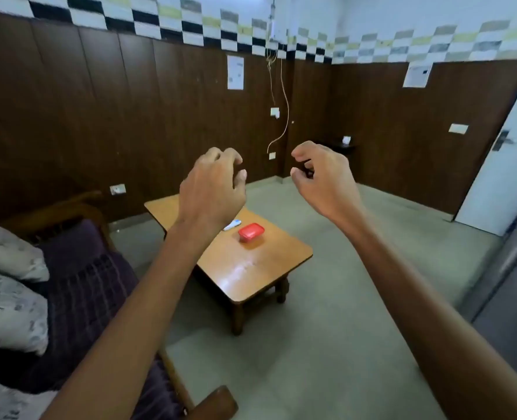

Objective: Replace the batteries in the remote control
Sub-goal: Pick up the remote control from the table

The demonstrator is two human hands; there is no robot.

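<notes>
A small white remote control [232, 225] lies on the low wooden table [245, 274], partly hidden behind my left wrist. Just to its right stands a red lidded plastic box [251, 232]. Both my arms are stretched out in the air well above the table. My left hand [213, 189] is seen from the back, its fingers loosely curled and holding nothing. My right hand [323, 177] hangs at the same height a little to the right, also loosely curled and empty. No batteries are visible.
A wooden-framed sofa [78, 277] with a dark purple cushion and grey pillows [8, 304] stands at the left, close to the table. Grey floor surrounds the table. Brown panelled walls stand behind, a white door [505, 165] at the right, and a cord [284, 116] hangs in the corner.
</notes>
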